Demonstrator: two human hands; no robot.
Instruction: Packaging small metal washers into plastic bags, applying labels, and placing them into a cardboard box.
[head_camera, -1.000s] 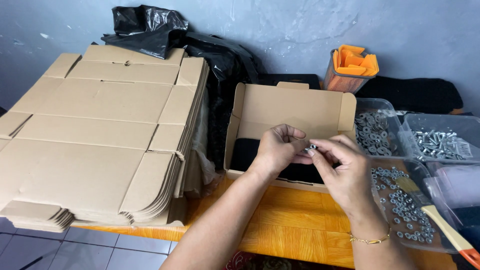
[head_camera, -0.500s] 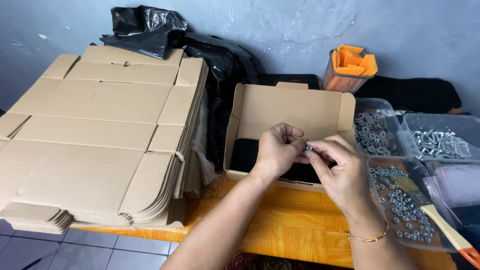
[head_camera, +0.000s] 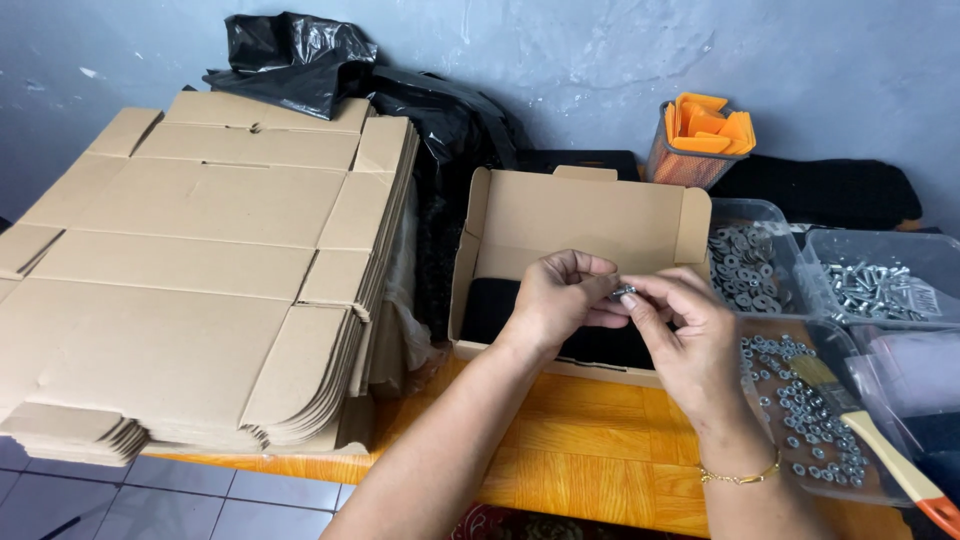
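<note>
Both hands (head_camera: 620, 310) still pinch bolt (head_camera: 623, 292).

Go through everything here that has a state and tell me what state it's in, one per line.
Left hand: pinching the small metal part, over the box.
Right hand: pinching the same small metal part.
Cardboard box: open, lid up, dark lining inside.
Flat cartons: unfolded, stacked.
Washer tub: uncovered, partly filled.
Bolt tub: uncovered, partly filled.
Brush: lying across the nut tray.

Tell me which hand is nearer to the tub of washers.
Right. The right hand sits just left of the tub of washers, close to its near corner. The left hand is farther left, over the open cardboard box, with the right hand between it and the tub.
</note>
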